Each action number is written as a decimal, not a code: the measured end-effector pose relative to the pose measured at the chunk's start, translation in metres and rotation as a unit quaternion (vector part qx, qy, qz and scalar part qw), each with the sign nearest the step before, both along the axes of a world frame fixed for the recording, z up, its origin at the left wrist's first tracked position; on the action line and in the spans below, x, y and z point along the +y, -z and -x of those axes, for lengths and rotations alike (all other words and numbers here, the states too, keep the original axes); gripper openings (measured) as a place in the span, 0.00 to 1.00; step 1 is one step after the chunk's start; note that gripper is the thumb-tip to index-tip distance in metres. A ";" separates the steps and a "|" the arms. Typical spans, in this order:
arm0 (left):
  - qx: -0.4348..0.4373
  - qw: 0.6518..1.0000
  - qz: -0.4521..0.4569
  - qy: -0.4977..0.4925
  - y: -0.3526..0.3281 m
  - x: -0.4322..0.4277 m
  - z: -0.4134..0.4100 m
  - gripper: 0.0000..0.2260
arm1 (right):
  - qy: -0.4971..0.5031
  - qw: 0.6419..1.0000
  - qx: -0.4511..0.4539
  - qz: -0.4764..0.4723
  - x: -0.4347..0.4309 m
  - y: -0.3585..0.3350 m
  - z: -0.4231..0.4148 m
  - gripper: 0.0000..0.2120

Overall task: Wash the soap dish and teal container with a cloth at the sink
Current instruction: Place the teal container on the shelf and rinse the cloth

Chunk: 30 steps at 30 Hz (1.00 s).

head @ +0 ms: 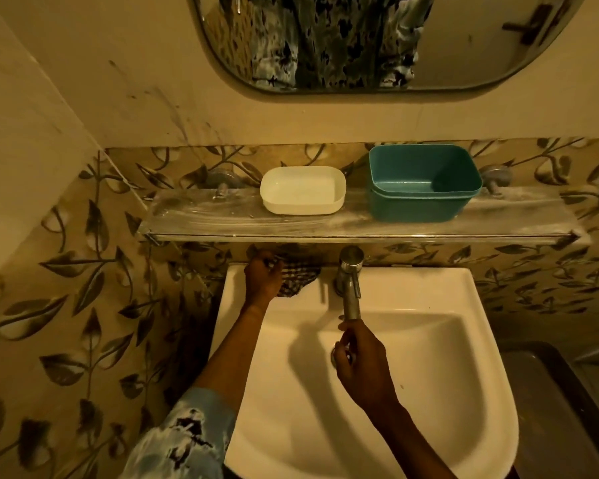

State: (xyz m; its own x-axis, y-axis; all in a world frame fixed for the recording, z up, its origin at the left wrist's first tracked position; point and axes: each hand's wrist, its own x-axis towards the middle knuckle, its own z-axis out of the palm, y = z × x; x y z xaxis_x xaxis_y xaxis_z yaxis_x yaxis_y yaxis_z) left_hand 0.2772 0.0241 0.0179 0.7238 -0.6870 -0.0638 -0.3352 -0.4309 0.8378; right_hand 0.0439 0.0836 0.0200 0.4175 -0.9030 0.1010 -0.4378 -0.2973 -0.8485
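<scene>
A white soap dish (303, 190) and a teal container (422, 183) stand side by side on the glass shelf (194, 219) above the white sink (429, 340). On the sink's back left corner lies a checked cloth (296, 280), and my left hand (261, 281) rests on it with fingers curled over its left part. Over the basin, under the spout of the steel tap (350, 281), is my right hand (360, 364), fingers curled near the spout's tip. No water is visible. Both vessels look empty.
A mirror (395, 39) hangs above the shelf and reflects my patterned shirt. Leaf-patterned tiles cover the wall. A dark metal surface (561, 392) adjoins the sink on the right. The shelf's brackets (495, 178) stick out from the wall.
</scene>
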 end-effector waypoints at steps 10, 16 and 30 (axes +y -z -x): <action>0.100 0.980 0.003 0.172 -0.074 0.042 -0.018 0.08 | -0.007 0.997 -0.035 -0.065 -0.019 -0.018 -0.032 0.21; 0.225 0.937 0.030 0.267 -0.135 0.073 -0.003 0.05 | -0.102 0.982 -0.027 -0.153 -0.019 -0.020 -0.036 0.40; 0.396 0.905 0.118 0.103 -0.151 0.116 0.039 0.07 | -0.007 0.986 -0.165 -0.019 0.043 -0.017 -0.001 0.08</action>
